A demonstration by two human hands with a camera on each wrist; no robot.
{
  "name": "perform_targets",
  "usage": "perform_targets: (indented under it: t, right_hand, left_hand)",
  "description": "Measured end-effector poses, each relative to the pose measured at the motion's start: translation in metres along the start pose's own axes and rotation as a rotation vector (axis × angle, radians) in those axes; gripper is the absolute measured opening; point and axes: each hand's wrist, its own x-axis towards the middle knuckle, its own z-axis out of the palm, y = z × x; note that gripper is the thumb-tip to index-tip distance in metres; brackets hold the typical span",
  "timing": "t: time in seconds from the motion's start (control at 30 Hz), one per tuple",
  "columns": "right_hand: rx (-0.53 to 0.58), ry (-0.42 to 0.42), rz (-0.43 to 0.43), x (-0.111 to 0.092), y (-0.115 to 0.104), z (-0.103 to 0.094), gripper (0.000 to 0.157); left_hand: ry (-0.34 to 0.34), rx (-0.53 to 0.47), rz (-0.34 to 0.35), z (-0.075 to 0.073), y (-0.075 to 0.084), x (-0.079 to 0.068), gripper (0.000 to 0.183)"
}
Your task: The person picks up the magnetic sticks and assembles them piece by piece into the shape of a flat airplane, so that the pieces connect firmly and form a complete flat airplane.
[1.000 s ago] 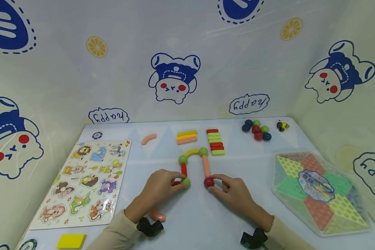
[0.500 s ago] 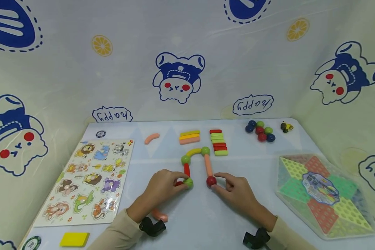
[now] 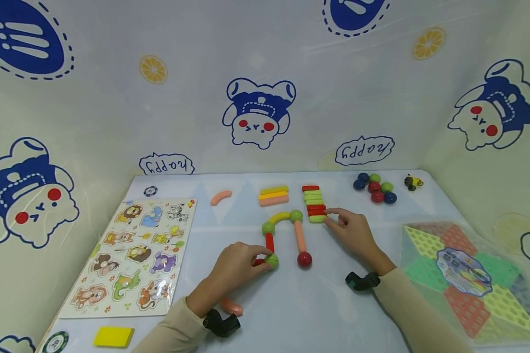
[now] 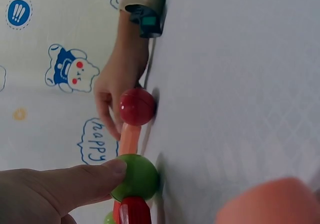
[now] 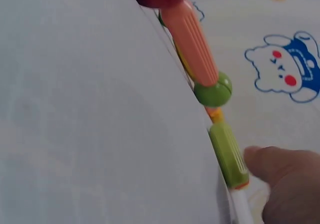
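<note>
My left hand (image 3: 238,267) pinches a green ball (image 3: 272,261), its thumb lying on the ball in the left wrist view. Short red sticks (image 3: 270,242) meet this ball from two sides. From there the joined chain runs through another green ball (image 3: 268,228), a curved yellow stick (image 3: 279,216), a third green ball (image 3: 296,215) and a long pink stick (image 3: 300,237) to a red ball (image 3: 304,260). My right hand (image 3: 353,235) is at the right end of a row of short red and green sticks, fingertips beside the nearest green stick (image 5: 229,154).
Curved pink sticks (image 3: 231,307) lie near my left wrist and at the back. Straight sticks (image 3: 274,196) and loose balls (image 3: 377,197) sit farther back. An animal puzzle board (image 3: 132,257) is left; a clear hexagonal box (image 3: 468,279) is right.
My right hand has let go of the red ball and moved forward and right to the row of short sticks. My left hand still holds the green ball.
</note>
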Motion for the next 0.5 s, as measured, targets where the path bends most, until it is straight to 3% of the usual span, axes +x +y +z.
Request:
perform_targets:
  t: [0.2, 0.5]
  right_hand:
    - [-0.065, 0.015, -0.048, 0.0000, 0.0119, 0.0015, 0.032]
    - [-0.165, -0.051, 0.036, -0.0027, 0.0101, 0.0057, 0.036]
  left_hand:
    - [0.026, -0.003, -0.008, 0.0027, 0.0019, -0.0002, 0.026]
    - [0.027, -0.003, -0.006, 0.0045, 0.0007, -0.0001, 0.026]
